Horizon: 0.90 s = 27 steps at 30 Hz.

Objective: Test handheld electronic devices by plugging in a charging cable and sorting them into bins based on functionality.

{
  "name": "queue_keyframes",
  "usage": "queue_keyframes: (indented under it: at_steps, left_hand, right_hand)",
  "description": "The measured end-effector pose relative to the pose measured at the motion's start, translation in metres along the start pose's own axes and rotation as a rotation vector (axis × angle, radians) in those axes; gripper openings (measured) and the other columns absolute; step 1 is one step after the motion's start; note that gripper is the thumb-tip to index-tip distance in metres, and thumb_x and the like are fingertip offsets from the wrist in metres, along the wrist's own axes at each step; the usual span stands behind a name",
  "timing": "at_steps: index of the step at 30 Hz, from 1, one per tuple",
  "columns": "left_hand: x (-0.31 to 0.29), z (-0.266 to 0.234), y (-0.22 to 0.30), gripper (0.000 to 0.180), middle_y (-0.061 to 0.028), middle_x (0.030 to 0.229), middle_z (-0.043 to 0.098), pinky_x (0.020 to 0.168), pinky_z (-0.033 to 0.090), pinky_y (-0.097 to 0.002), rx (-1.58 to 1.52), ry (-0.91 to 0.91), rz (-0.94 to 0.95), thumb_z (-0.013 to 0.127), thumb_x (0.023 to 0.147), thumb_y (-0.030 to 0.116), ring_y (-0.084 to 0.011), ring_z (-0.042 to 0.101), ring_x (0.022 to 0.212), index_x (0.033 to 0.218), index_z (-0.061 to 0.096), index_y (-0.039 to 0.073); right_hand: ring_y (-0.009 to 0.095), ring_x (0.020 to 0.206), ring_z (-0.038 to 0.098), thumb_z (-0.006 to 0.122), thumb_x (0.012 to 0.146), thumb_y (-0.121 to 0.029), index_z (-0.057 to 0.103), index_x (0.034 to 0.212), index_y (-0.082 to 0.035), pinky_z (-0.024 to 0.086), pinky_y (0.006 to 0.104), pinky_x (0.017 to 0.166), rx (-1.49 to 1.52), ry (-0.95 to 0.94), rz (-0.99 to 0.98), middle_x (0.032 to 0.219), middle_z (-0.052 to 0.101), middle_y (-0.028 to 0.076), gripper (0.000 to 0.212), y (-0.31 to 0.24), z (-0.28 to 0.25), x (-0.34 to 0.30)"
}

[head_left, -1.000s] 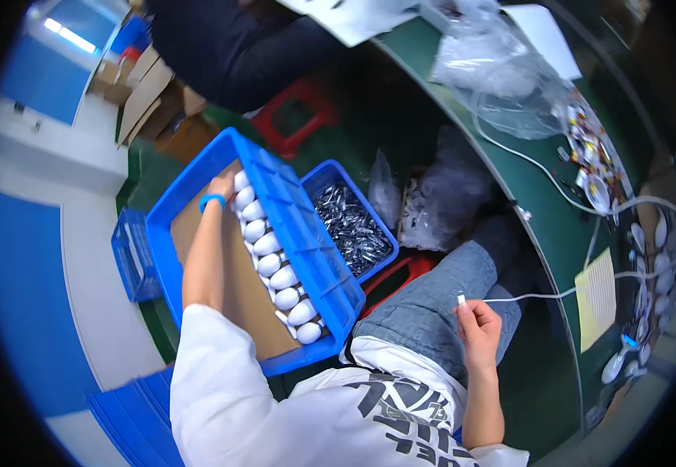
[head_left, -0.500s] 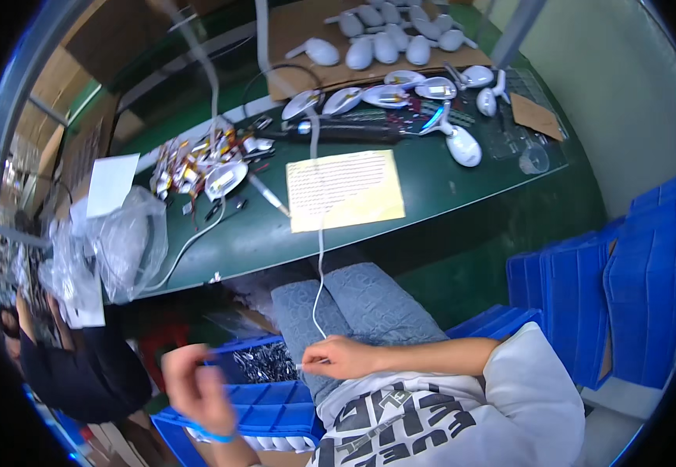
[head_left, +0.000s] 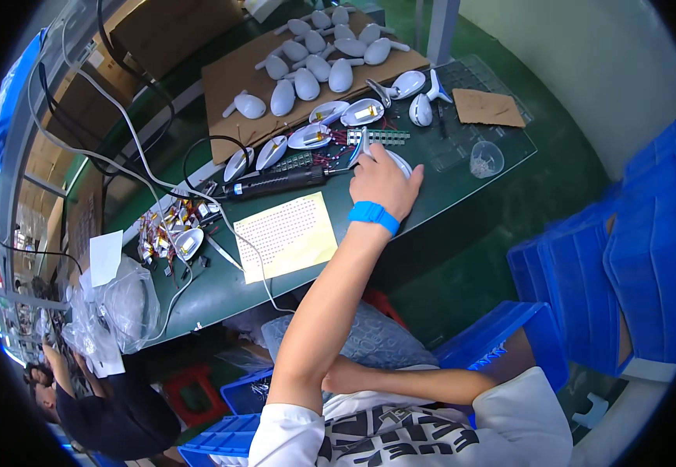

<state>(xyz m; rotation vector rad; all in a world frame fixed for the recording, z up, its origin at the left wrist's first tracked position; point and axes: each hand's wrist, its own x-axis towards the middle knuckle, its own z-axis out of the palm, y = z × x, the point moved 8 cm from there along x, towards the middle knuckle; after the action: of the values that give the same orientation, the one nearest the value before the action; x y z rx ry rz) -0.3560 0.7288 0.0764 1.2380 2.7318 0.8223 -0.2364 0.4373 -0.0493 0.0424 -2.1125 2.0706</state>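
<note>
My left hand (head_left: 387, 183), with a blue wristband (head_left: 374, 215), reaches across the table. Its fingers and thumb are closed around a white handheld device (head_left: 403, 164) with an egg-shaped body and a shiny handle, mostly covered by the hand. My right hand (head_left: 339, 375) is low by my lap, its fingers hidden behind my left forearm. A thin white cable (head_left: 264, 268) runs down from above toward that spot. Just left of my left hand lies a black electric screwdriver (head_left: 279, 184). Opened white shells (head_left: 309, 137) with wiring lie beyond it.
Several white devices (head_left: 307, 84) rest on cardboard (head_left: 225, 128) at the back. A yellow label sheet (head_left: 287, 237), small parts (head_left: 168, 226) and plastic bags (head_left: 132, 300) lie leftward. A clear cup (head_left: 487, 159) stands right. Blue bins (head_left: 653, 257) are stacked right. Another person sits left.
My left hand has gone from the lower left up to the white device on the table and closed around it. My right hand is now hidden behind the left forearm. The view has shifted.
</note>
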Motion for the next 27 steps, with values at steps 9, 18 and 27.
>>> queue_keyframes:
  at_steps: [9, 18, 27]
  left_hand:
    - [-0.087, -0.06, -0.055, 0.063, -0.0262, 0.122, 0.054, 0.091, 0.052, -0.047, -1.459, -0.338, -0.33, 0.054, 0.079, 0.011, -0.0376, 0.063, 0.102, 0.138, 0.033, 0.003]
    - [-0.259, -0.125, -0.139, 0.039, -0.0133, 0.079, 0.053, 0.037, 0.036, -0.0238, -1.999, -0.255, -0.553, 0.067, 0.079, 0.006, -0.014, 0.049, 0.054, 0.112, 0.046, 0.007]
    - [-0.345, -0.123, -0.185, 0.026, -0.0046, 0.087, 0.065, 0.059, 0.047, -0.0254, -1.095, -0.112, -0.603, 0.065, 0.084, 0.011, -0.0106, 0.06, 0.075, 0.109, 0.06, 0.002]
  right_hand:
    - [0.022, 0.076, 0.066, 0.06, 0.093, -0.025, 0.064, 0.1, -0.005, 0.051, 0.0332, 0.069, 0.132, -0.102, 0.386, 0.081, 0.067, 0.012, 0.021, 0.007, -0.038, 0.006]
    - [0.006, 0.076, 0.055, 0.059, 0.095, -0.01, 0.061, 0.093, 0.002, 0.045, 0.0216, 0.069, 0.158, 0.543, 0.034, 0.082, 0.061, 0.001, 0.013, -0.088, -0.143, 0.061]
    - [0.01, 0.065, 0.054, 0.06, 0.091, -0.007, 0.062, 0.088, 0.004, 0.042, 0.0232, 0.058, -0.065, 0.113, -0.14, 0.076, 0.061, 0.006, 0.011, -0.131, -0.029, 0.115]
